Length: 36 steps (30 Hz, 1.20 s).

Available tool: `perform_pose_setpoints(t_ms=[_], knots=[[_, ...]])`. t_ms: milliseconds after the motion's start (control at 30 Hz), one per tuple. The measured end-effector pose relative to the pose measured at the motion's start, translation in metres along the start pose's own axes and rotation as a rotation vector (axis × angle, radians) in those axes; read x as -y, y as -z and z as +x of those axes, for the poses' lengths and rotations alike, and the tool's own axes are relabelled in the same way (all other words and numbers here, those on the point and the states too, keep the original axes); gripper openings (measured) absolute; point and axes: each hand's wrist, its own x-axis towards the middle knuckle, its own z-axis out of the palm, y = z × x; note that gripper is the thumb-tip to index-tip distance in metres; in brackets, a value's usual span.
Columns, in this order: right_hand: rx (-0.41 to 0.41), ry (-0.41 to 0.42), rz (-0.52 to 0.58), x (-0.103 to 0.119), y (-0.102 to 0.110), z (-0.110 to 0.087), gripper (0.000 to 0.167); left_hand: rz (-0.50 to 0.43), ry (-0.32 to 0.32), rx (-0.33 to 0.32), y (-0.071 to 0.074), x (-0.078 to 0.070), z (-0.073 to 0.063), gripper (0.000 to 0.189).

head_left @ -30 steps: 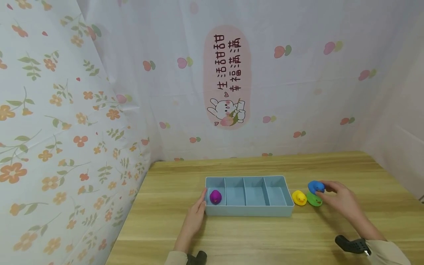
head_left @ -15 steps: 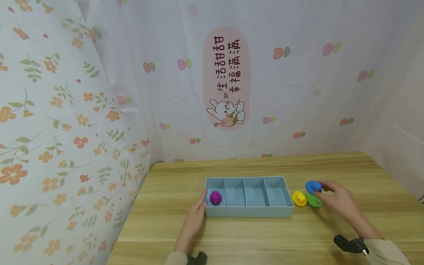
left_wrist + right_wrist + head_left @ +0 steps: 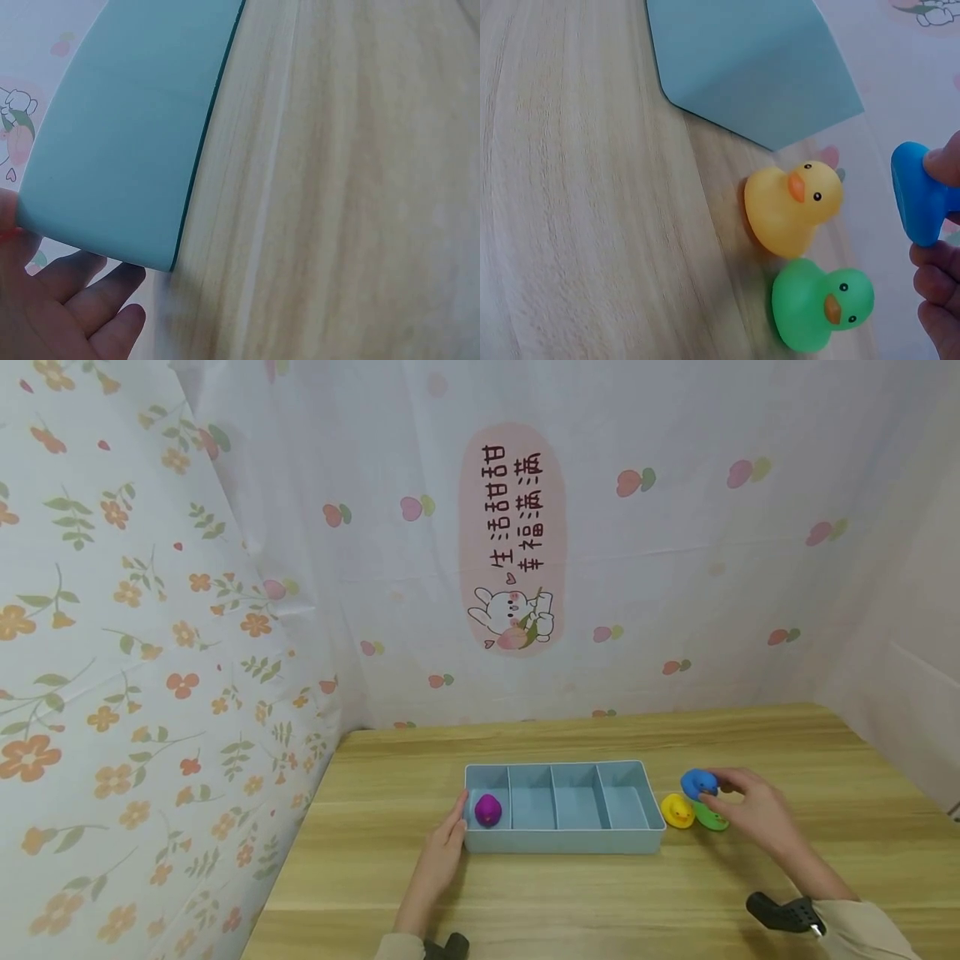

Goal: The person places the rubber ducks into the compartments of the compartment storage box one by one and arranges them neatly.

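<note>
My right hand (image 3: 753, 814) pinches a blue rubber duck (image 3: 699, 783) between thumb and fingers. It hovers over a green rubber duck (image 3: 810, 307), whose body is partly hidden in the head view. A yellow rubber duck (image 3: 787, 206) stands beside the green one, close to the right end of the pale blue box (image 3: 562, 841). My left hand (image 3: 438, 853) rests against the box's left end, its fingers (image 3: 112, 296) touching the outer end wall. A purple rubber duck (image 3: 488, 810) sits in the leftmost compartment; the other compartments hold nothing.
The wooden table (image 3: 570, 906) carries the box and ducks. A white printed curtain (image 3: 375, 568) rises behind it, and a floral curtain (image 3: 150, 693) hangs along the left. A black wrist mount (image 3: 783, 912) is on the right forearm.
My right hand has moved slightly left with the blue duck, from above the green duck toward the yellow one. The left hand stays at the box's left end.
</note>
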Motion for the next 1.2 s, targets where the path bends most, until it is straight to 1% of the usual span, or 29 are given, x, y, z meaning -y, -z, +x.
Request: perform_pose_setpoints(t_ms=[67,267,467,700,833,1033,1200], knots=[[0.003,0.007,0.004,0.001,-0.001,0.000,0.046,-0.006,0.012,0.004,0.000,0.000,-0.001,0.046],[-0.011,0.019,0.012,0.005,-0.003,-0.003,0.044,-0.006,0.002,0.005,0.000,0.000,-0.002,0.046],[-0.036,0.047,0.005,0.008,-0.004,-0.001,0.042,-0.012,0.008,0.008,0.000,0.001,0.000,0.046],[-0.044,0.064,0.005,0.009,-0.007,0.002,0.042,0.008,-0.013,-0.006,0.001,0.000,0.001,0.045],[-0.048,0.074,0.013,0.010,-0.009,0.003,0.041,0.016,-0.011,-0.008,0.000,0.000,0.000,0.045],[-0.056,0.093,0.025,0.014,-0.011,0.001,0.042,-0.008,-0.002,-0.001,0.000,0.000,0.000,0.045],[-0.046,0.078,0.036,0.018,-0.013,0.001,0.043,-0.020,-0.010,0.005,0.001,-0.001,0.000,0.046]])
